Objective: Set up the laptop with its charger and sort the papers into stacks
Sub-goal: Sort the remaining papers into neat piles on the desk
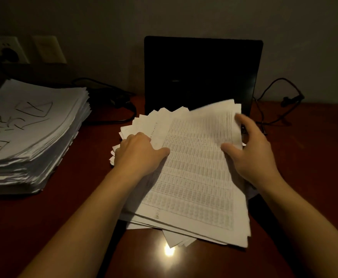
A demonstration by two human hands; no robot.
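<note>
The fanned papers point(194, 173) lie at six o'clock of the laptop point(202, 73); probably light, floppy and slippery, best squared by opposite edges. The right hand point(252, 155) pinches their three o'clock edge; the left hand point(138, 153) rests at nine o'clock, grip unclear.

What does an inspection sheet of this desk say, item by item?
Surface: dark glossy wooden desk, lamp glare near the front.
Job's things: open laptop, screen dark; fanned printed sheets before it; tall paper stack at left, scribbles on top.
Clutter: nothing seen.
Hands: left hand rests on the printed sheets, fingertips hidden; right hand grips their right edge.
Cables: black cable behind the paper stack; second cable right of the laptop.
Surroundings: wall socket with a plug; plain wall.
</note>
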